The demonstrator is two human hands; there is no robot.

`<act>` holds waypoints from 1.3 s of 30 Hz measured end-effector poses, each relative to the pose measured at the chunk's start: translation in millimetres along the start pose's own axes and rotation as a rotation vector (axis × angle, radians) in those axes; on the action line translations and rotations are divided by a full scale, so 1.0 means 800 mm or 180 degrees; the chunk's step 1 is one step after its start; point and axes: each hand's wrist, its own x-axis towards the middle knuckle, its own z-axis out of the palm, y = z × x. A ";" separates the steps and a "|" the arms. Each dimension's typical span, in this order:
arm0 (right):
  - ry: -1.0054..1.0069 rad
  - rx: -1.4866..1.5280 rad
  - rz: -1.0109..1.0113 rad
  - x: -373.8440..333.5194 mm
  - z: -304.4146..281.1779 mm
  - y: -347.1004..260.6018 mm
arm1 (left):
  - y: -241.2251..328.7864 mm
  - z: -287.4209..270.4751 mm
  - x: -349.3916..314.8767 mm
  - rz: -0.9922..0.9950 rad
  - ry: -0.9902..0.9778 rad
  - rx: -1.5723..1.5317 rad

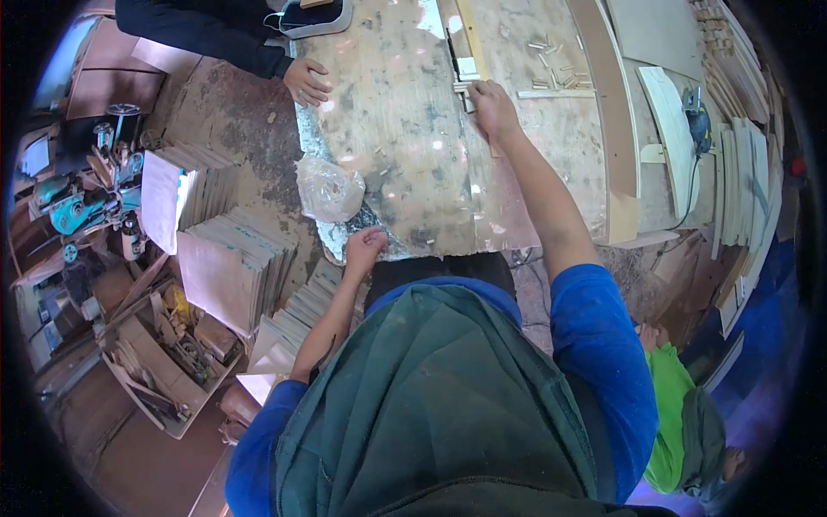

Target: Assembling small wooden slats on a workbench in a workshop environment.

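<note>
My right hand (493, 112) reaches across the wooden worktable (413, 164), its fingers closed at short, pale wooden pieces (463, 86) that look like dowels. Just beyond them lies a small white block (466, 66), beside a long yellowish wooden strip (472, 39). A dark narrow strip or gap runs along the block's left side. At the table's near edge, my left hand (365, 247) is curled with its fingertips together; whatever they may hold is too small to make out. A clear plastic bag or roll of film (331, 189) lies beyond it.
Loose dowels (556, 65) lie at the right behind a thin wooden strip (556, 94). Another person's hand (307, 82) rests on the far left edge near a grey bin (319, 19). A corded power tool (696, 121) is on the right; stacked panels (220, 267) stand left.
</note>
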 end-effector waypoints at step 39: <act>-0.0189 0.0123 0.0006 0.029 -0.006 0.011 | 0.004 0.005 -0.010 0.0036 0.0178 -0.0027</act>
